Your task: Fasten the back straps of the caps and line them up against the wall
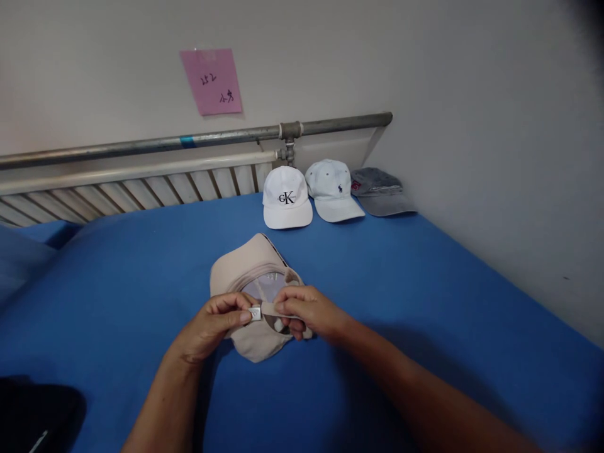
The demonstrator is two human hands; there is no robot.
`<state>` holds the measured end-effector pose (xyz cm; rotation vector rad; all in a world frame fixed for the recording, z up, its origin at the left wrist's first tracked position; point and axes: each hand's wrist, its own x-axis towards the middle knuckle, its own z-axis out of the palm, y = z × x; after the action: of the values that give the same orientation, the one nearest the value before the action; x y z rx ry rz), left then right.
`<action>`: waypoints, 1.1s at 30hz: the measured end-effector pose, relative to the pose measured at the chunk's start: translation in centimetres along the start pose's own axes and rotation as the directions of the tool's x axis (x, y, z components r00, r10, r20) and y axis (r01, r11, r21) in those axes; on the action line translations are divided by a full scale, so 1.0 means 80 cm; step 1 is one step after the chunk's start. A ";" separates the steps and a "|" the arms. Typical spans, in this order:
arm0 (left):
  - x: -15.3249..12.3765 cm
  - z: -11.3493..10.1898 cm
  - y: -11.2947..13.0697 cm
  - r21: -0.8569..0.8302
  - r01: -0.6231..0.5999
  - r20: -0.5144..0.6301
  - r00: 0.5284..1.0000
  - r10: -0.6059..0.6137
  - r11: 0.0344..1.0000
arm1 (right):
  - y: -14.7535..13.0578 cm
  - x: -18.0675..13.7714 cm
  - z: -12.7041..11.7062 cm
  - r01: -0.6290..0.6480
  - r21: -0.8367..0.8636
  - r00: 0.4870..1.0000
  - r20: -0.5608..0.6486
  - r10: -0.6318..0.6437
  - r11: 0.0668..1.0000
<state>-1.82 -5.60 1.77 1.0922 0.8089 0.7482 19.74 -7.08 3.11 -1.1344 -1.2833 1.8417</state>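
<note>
A beige baseball cap (245,267) lies upside down on the blue bed sheet (401,283), its back opening toward me. My left hand (212,324) pinches the small metal buckle (255,313) of the cap's back strap. Just to the right, my right hand (309,311) pinches the beige strap (270,307) beside the buckle. Both hands are closed on the strap parts, nearly touching each other over the cap's rear opening.
Three caps stand in a row at the bed's far end: a white one with a black logo (286,198), a pale one (333,189), a grey one (380,190). A metal rail (189,139) and pink note (211,82) are behind. A dark object (28,415) lies bottom left.
</note>
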 end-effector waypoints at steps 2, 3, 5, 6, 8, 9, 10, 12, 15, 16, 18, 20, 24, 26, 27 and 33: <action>0.000 0.001 0.001 -0.005 0.007 -0.005 1.000 -0.007 1.000 | -0.002 -0.001 0.000 -0.004 -0.014 1.000 0.017 0.004 1.000; 0.001 0.002 0.001 -0.009 0.011 -0.010 1.000 -0.011 1.000 | -0.002 -0.001 0.000 -0.003 -0.017 1.000 0.028 0.004 1.000; 0.001 0.002 0.001 -0.006 0.014 -0.016 1.000 -0.014 1.000 | -0.002 -0.001 -0.001 0.000 -0.019 0.999 0.048 0.001 1.000; 0.001 0.002 0.001 -0.003 0.012 -0.015 1.000 -0.012 1.000 | -0.001 -0.001 -0.002 0.001 -0.020 0.999 0.053 0.000 1.000; 0.001 0.002 0.000 0.003 0.014 -0.009 1.000 -0.014 1.000 | 0.001 0.001 -0.003 0.002 -0.023 0.998 0.060 0.000 1.000; 0.001 0.002 0.000 0.005 0.016 -0.007 1.000 -0.016 1.000 | 0.002 0.002 -0.004 0.003 -0.022 0.998 0.060 -0.001 1.000; 0.001 0.002 0.000 0.005 0.018 -0.005 1.000 -0.018 1.000 | 0.003 0.002 -0.004 0.003 -0.022 0.998 0.060 -0.002 1.000; 0.001 0.002 0.000 0.006 0.021 -0.001 1.000 -0.021 1.000 | 0.004 0.003 -0.004 -0.001 -0.029 0.998 0.060 0.003 1.000; 0.002 0.002 -0.001 0.017 0.017 0.006 1.000 -0.017 1.000 | 0.003 0.002 -0.004 -0.014 -0.054 0.998 0.057 0.017 0.998; 0.002 0.003 -0.001 0.022 0.015 0.005 1.000 -0.015 1.000 | 0.003 0.002 -0.004 -0.016 -0.058 0.998 0.055 0.019 0.998; 0.002 0.003 -0.001 0.032 0.013 0.004 1.000 -0.013 0.999 | 0.002 0.002 -0.004 -0.017 -0.056 0.999 0.051 0.019 0.998; 0.002 0.003 0.000 0.039 0.014 0.002 1.000 -0.014 0.999 | 0.002 0.002 -0.004 -0.024 -0.057 0.999 0.048 0.027 0.998; 0.001 0.003 0.001 0.052 0.017 0.003 1.000 -0.018 0.999 | 0.000 0.002 -0.001 -0.053 -0.075 0.998 0.019 0.054 0.996; 0.001 0.003 0.001 0.057 0.014 0.006 1.000 -0.015 0.998 | -0.001 0.002 0.001 -0.056 -0.071 0.998 0.002 0.056 0.996; 0.002 0.004 0.001 0.057 0.013 0.004 1.000 -0.013 0.998 | -0.001 0.001 0.002 -0.053 -0.068 0.999 -0.009 0.052 0.996; 0.002 0.005 0.000 0.040 0.003 -0.007 1.000 -0.002 0.999 | -0.002 0.000 0.005 -0.023 -0.023 1.000 -0.010 0.023 0.999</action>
<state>-1.37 -5.64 1.81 1.1249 0.8341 0.7367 19.41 -7.17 3.28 -1.1730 -1.2941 1.8407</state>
